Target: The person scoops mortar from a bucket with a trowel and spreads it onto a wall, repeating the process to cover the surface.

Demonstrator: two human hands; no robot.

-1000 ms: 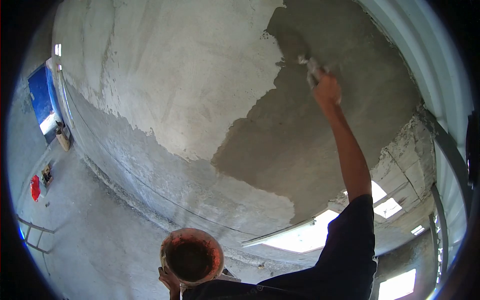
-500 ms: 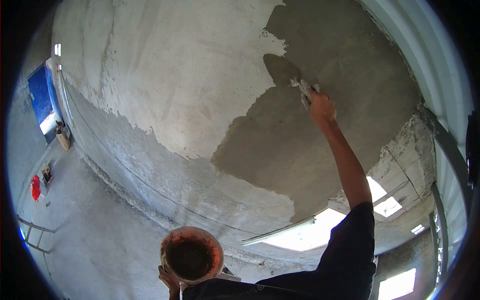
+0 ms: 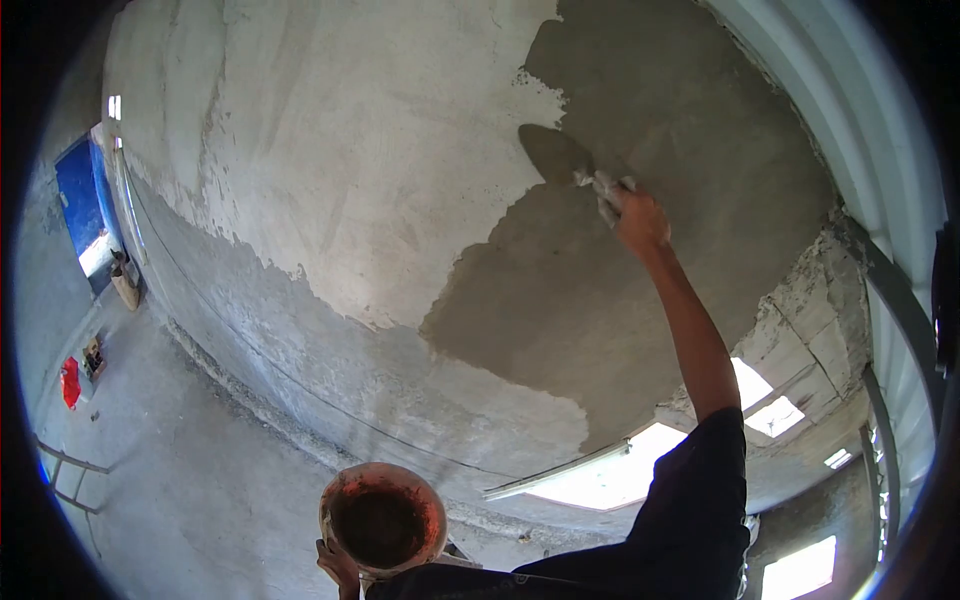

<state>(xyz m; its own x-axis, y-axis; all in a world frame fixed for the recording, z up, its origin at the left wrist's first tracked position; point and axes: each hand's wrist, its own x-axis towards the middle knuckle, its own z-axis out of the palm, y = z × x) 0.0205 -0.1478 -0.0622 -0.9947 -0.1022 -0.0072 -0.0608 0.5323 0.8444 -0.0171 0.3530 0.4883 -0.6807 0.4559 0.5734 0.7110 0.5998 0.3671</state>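
Observation:
My right hand (image 3: pixel 643 222) is closed around the handle of a pointed trowel (image 3: pixel 553 155), arm stretched up to the wall. The blade lies against the wall at the ragged border between dark, wet-looking plaster (image 3: pixel 690 120) and the paler wall surface (image 3: pixel 370 130). Pale cloth-like or plaster-caked material covers the trowel's handle. At the bottom, my left hand (image 3: pixel 338 568) grips the side of a round bucket (image 3: pixel 428 512) with an orange-stained inside. Dark material sits in the bucket; its fingers' far side is hidden.
A bright window opening (image 3: pixel 620 470) lies low on the wall, with a cable (image 3: pixel 300 388) running along it. Metal roofing (image 3: pixel 860 100) curves at the right. On the floor at left are a red item (image 3: pixel 70 383) and a metal frame (image 3: pixel 75 475); a blue door (image 3: pixel 82 200) stands beyond.
The trowel blade has shifted slightly down and left along the plaster's edge, its angle turned a little. My left hand still holds the bucket. The whole view has tilted slightly.

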